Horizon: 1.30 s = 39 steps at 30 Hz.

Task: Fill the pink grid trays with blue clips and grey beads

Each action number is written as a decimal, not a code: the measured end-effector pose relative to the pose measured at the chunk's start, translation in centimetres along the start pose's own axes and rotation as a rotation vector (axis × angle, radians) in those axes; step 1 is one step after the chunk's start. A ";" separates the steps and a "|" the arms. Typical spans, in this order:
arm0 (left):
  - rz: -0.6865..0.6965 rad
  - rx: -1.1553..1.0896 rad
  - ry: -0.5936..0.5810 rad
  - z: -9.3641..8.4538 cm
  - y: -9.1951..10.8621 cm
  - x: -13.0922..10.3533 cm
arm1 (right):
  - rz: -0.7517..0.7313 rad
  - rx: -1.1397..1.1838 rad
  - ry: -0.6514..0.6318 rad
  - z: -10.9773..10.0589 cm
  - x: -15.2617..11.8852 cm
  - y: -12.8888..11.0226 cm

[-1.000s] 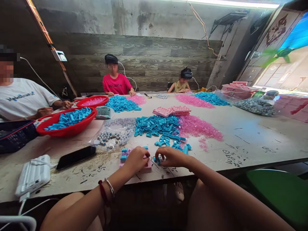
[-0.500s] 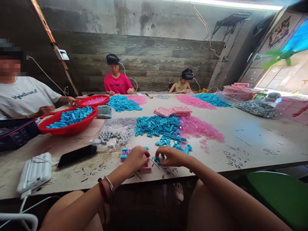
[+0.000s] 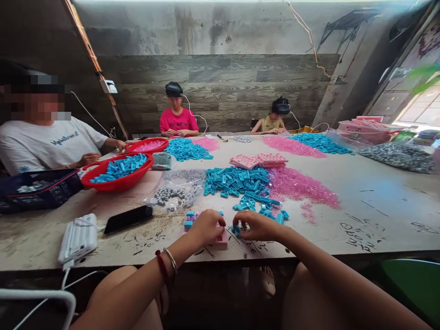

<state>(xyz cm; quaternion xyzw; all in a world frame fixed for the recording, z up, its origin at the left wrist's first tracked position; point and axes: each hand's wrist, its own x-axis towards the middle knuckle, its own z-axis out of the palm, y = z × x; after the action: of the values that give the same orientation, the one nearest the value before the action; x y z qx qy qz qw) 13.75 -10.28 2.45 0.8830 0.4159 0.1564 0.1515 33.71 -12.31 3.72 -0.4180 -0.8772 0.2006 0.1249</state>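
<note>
Over a small pink tray (image 3: 222, 240) at the table's front edge, my left hand (image 3: 208, 227) is closed, fingers curled downward. Its fingertips are partly hidden, so what they grip cannot be seen. Blue plastic pieces (image 3: 189, 224) and clear purplish ones sit in the tray's left part. Just right of the tray, my right hand (image 3: 257, 225) pinches a small blue plastic piece (image 3: 235, 230) between thumb and fingers, low over the tabletop. Loose blue pieces (image 3: 252, 201) lie beyond that hand, in front of a larger blue pile (image 3: 237, 181).
A pink bead heap (image 3: 299, 185) adjoins the blue pile, with pink trays (image 3: 271, 160) behind. To the left are a bag of beads (image 3: 177, 190), a phone (image 3: 129, 219), a white power bank (image 3: 78, 240) and a red basket (image 3: 118, 182). Several people sit around the table.
My view has swung slightly left, so everything appears further right. Both hands keep nearly the same places by the tray, and the right still pinches the blue piece.
</note>
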 end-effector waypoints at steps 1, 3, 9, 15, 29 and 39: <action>-0.010 0.001 -0.012 -0.1 0.0 0.0 | -0.007 0.003 0.000 0.1 0.0 0.1; -0.027 0.024 -0.031 -0.3 0.2 -0.1 | -0.018 -0.004 0.000 0.2 0.1 0.4; -0.020 0.202 -0.043 -0.7 1.1 -0.6 | -0.025 -0.035 -0.001 0.1 0.2 0.0; -0.024 0.203 -0.065 -0.4 1.1 -0.6 | -0.014 -0.011 -0.008 0.1 0.2 0.3; 0.026 0.049 -0.043 -1.4 0.1 -0.9 | 0.093 -0.052 0.312 0.6 0.5 0.6; -0.012 0.014 -0.014 -3.3 -0.9 -1.9 | -0.073 -0.086 0.331 2.2 1.6 -2.8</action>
<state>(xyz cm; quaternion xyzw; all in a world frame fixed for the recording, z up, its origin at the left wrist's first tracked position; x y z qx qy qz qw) 10.66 -10.80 4.83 0.8826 0.4211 0.1464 0.1490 29.97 -13.19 3.17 -0.4179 -0.8672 0.0865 0.2566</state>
